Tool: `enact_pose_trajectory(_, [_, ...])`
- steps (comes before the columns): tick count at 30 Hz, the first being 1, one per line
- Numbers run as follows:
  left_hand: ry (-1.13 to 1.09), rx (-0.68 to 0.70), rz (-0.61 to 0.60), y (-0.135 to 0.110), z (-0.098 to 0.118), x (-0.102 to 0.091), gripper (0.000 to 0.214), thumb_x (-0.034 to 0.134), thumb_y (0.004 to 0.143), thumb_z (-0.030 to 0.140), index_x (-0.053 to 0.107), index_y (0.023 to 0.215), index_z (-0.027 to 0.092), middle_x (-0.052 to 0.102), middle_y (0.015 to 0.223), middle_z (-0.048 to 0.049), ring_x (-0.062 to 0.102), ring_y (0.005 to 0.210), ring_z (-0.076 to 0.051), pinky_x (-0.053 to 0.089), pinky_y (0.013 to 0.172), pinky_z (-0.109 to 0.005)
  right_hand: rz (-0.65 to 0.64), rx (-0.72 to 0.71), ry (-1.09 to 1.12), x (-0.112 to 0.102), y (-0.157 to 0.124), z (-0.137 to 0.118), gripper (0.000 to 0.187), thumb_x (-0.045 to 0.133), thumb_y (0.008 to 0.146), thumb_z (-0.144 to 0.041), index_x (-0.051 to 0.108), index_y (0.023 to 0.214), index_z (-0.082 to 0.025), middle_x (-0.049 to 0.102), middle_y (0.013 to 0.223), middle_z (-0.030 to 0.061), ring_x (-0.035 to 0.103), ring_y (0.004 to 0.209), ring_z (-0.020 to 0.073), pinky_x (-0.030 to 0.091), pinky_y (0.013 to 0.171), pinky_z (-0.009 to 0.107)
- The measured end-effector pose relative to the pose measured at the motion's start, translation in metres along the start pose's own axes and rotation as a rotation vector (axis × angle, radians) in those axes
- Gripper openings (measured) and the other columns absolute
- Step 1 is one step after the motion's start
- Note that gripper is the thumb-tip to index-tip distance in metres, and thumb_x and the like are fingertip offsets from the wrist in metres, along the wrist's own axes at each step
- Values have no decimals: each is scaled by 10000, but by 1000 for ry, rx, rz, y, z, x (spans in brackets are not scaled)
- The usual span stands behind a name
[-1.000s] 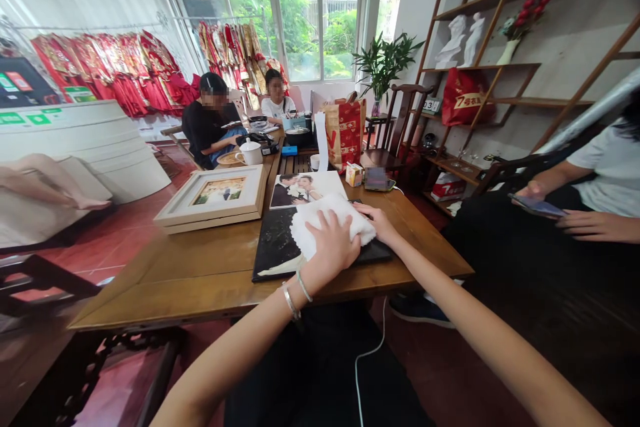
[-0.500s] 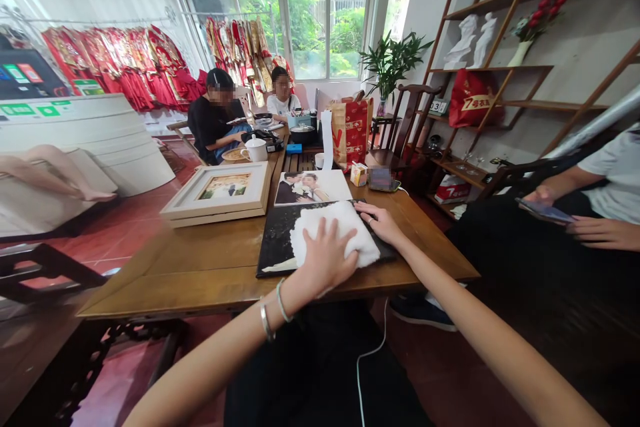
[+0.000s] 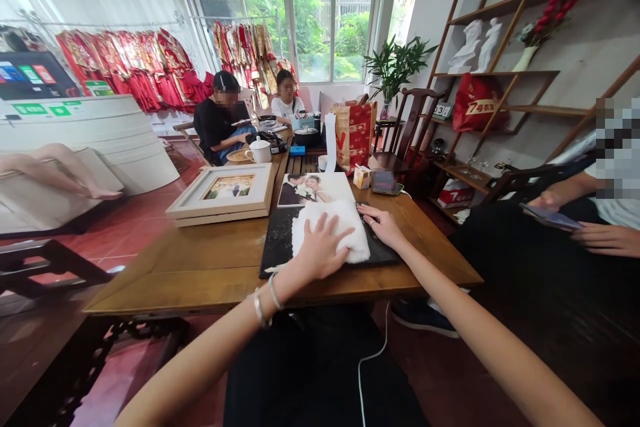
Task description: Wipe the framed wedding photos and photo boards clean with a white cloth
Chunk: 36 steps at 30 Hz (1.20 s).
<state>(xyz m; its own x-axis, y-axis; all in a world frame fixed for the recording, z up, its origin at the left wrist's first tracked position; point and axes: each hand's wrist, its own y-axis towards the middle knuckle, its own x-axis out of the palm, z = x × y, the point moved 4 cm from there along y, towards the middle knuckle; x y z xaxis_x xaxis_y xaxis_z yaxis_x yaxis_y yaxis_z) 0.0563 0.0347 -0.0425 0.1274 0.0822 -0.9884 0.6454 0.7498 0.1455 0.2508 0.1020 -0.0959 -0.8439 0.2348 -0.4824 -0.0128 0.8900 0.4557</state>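
My left hand (image 3: 318, 252) lies flat, fingers spread, on a white cloth (image 3: 334, 221) that covers part of a dark photo panel (image 3: 278, 247) on the wooden table (image 3: 200, 267). My right hand (image 3: 383, 223) rests on the panel's right edge, beside the cloth, its fingers apart. Just behind the panel lies a printed wedding photo (image 3: 313, 187).
A stack of light wooden picture frames (image 3: 225, 192) sits left of the panel. A phone (image 3: 384, 182), small box (image 3: 361, 177), red gift bag (image 3: 354, 133) and teapot (image 3: 259, 150) stand farther back. Two people sit at the table's far end; another person with a phone (image 3: 550, 217) sits at right.
My left hand has slid with the cloth a little toward the panel's near left side. My right hand has stayed on the panel's right edge. The view has shifted slightly.
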Motion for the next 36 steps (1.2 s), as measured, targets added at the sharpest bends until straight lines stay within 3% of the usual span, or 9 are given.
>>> enact_pose_trajectory(4, [-38,41,-11,-49,18,-6,542,483,864,385,372,1395,383,284,1511,-69,148,1399,-362,176,1045,-653,3,1,6,0,-1,-1,304,507,808,-181,715,1021,-244,651,1202,30,539,1215,221,351,1094,466])
enact_pose_trajectory(8, [-82,32,-74,-68,16,-14,550,503,852,374,374,1385,413,265,1523,-38,147,1407,-335,160,1070,-625,0,-3,13,0,-1,0,301,510,809,-183,714,1020,-253,657,1192,24,541,1213,215,343,1100,465])
enact_pose_trajectory(13, [-81,7,-84,-46,-5,-18,471,438,890,381,418,1360,411,328,1496,-28,215,1393,-318,209,1066,-596,-5,-9,30,1,-1,5,287,520,816,-207,713,1025,-243,652,1201,40,530,1225,219,347,1098,462])
enact_pose_trajectory(21, [13,-48,-34,16,-90,-10,445,311,937,362,439,1362,328,379,1463,-50,284,1358,-284,251,1061,-525,-13,-22,46,1,0,6,284,529,817,-224,707,1036,-253,655,1197,28,532,1223,213,356,1095,455])
enact_pose_trajectory(24, [15,-51,-40,20,-104,-8,448,287,947,354,445,1363,298,373,1467,-61,283,1360,-271,253,1064,-499,-13,-27,38,1,0,6,292,522,815,-212,708,1039,-240,654,1198,38,536,1218,212,361,1093,443])
enact_pose_trajectory(27, [25,-37,-39,4,-97,-8,451,293,948,370,435,1372,309,345,1484,-60,250,1374,-289,227,1071,-516,-9,-13,36,1,1,7,294,522,814,-213,706,1041,-245,651,1203,34,529,1226,213,353,1096,451])
enact_pose_trajectory(36, [-79,106,-49,-83,-49,-24,455,374,920,457,408,1371,406,297,1512,5,230,1379,-322,188,1087,-539,-2,-18,30,0,0,5,291,523,808,-205,713,1022,-259,657,1191,18,537,1217,214,353,1095,462])
